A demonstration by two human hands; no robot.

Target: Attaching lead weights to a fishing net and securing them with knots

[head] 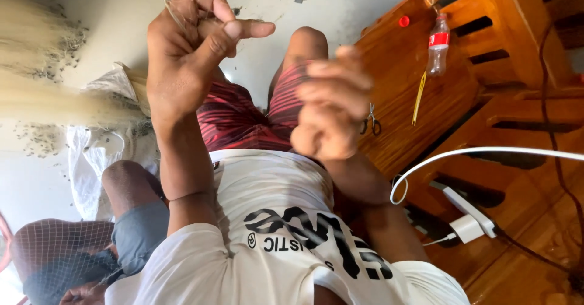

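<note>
My left hand (188, 55) is raised in front of me, thumb and fingers pinched on a few thin pale fibres (175, 3) that stick out at its top. My right hand (331, 107) is beside it, blurred, fingers curled into a fist; nothing shows inside it. Behind both hands are my red striped shorts (243, 119) and white printed shirt (274, 220). A thick bundle of pale straw-like fibres (55, 101) lies on the floor to the left.
A wooden bench (426, 80) on the right carries a plastic bottle (438, 43), small scissors (371, 122), a yellow strip (418, 98), a red cap (404, 21) and a white charger (468, 220) with cable. Another person's knee (131, 189) and netting (55, 250) are at lower left.
</note>
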